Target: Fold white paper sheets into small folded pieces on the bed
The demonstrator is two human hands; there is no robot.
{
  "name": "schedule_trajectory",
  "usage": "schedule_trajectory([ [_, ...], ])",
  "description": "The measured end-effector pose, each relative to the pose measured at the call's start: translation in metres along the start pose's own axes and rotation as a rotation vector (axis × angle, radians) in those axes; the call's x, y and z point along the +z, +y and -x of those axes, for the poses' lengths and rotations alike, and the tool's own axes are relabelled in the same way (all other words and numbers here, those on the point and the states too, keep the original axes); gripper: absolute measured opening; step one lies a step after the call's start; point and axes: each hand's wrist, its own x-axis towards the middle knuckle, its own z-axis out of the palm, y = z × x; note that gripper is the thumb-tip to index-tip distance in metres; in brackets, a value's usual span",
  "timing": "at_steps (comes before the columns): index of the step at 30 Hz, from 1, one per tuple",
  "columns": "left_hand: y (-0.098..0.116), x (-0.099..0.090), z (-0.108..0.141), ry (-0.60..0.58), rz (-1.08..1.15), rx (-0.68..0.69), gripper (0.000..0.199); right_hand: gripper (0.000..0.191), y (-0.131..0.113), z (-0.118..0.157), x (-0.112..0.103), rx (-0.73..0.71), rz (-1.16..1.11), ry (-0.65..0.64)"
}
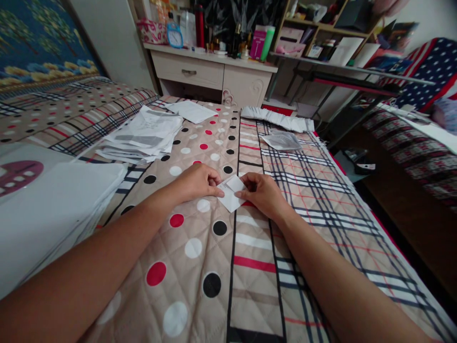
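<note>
One blue tree-patterned panel (39, 43) at top left, behind the bed. Below it, at the left edge, a pile of large white sheets (67, 200), pinkish-purple print on the top one. Next, a loose stack of printed papers (139, 138), edges uneven, on the patterned bedspread (193, 295); one white sheet (193, 111) lies just beyond it, near the bed's far end. Blue alarm clock (174, 36) sits on the pale cabinet (171, 71) past the bed, red bottle (199, 26) to its right.

Left hand (200, 182) is mid-bed, thumb and curled index finger pinching the left corner of a small folded paper (231, 200); remaining fingers tucked in. Paper lies between the two hands, at bed center, over the border of the dotted and striped bands, one corner toward the wearer, a folded flap on its upper part. Right hand (264, 194) pinches the right side, thumb on top, other fingers bent together behind; exact contact of those fingers can't be told.

Farther up, right of center: pleated white strip (274, 118) across the bed, grayish flat packet (283, 141) just nearer, both apart from the hands. Green tube (267, 44) at the cabinet's right end beside a purple box (257, 44). Far right: shelf unit (303, 21) with mixed items, star-and-stripe cloth (424, 71).
</note>
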Motion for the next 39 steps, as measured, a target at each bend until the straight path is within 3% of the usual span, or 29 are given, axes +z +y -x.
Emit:
schedule_trajectory([
  [5,-0.001,-0.001,0.001,-0.023,0.081,0.039,0.011,0.019,0.001,0.0,-0.003,-0.009,-0.029,-0.037],
  [10,-0.001,0.002,0.001,0.047,0.076,-0.048,0.013,0.013,0.005,0.003,-0.001,0.004,-0.089,-0.015],
  [18,0.0,0.004,0.005,0.132,0.059,-0.006,0.014,0.012,0.009,0.008,0.001,-0.008,-0.022,0.033],
  [25,0.002,-0.002,0.006,0.038,-0.124,0.027,0.002,0.011,0.005,0.009,0.001,-0.023,0.031,0.034],
  [29,0.001,0.0,0.007,0.068,-0.144,0.109,0.008,0.009,0.002,0.012,0.002,-0.025,0.045,0.059],
  [34,0.0,0.013,0.003,0.157,-0.013,0.249,0.022,0.009,0.003,0.012,0.005,-0.019,0.022,0.078],
  [39,-0.002,0.021,0.001,0.253,-0.039,0.406,0.008,0.013,0.005,0.015,0.008,-0.104,0.005,0.142],
])
